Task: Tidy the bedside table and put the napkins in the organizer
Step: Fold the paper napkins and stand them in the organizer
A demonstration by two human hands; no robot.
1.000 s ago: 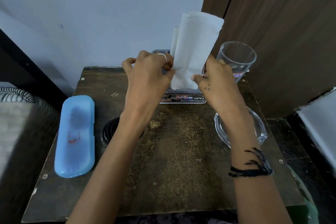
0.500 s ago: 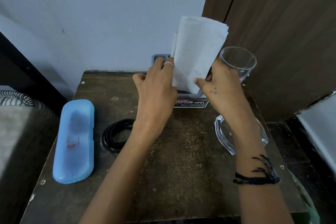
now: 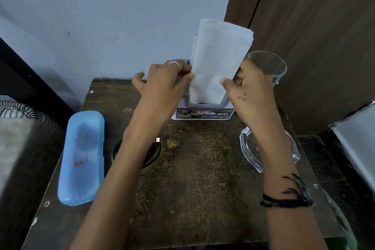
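A stack of white folded napkins (image 3: 218, 57) stands upright in the grey organizer (image 3: 205, 105) at the back of the dark wooden bedside table (image 3: 194, 178). The napkins' lower end sits inside the holder. My left hand (image 3: 164, 87) pinches the napkins' left edge with thumb and fingers. From the other side my right hand (image 3: 246, 89) pinches their right edge. The organizer's front carries a printed label.
A clear drinking glass (image 3: 269, 65) stands just right of the organizer, behind my right hand. A glass dish (image 3: 247, 148) lies under my right forearm. A blue plastic case (image 3: 81, 156) lies at the table's left, with a coiled black cable (image 3: 151, 155) beside it.
The napkins have slid lower into the organizer. Both hands stay at their edges, and the view has shifted a little closer.
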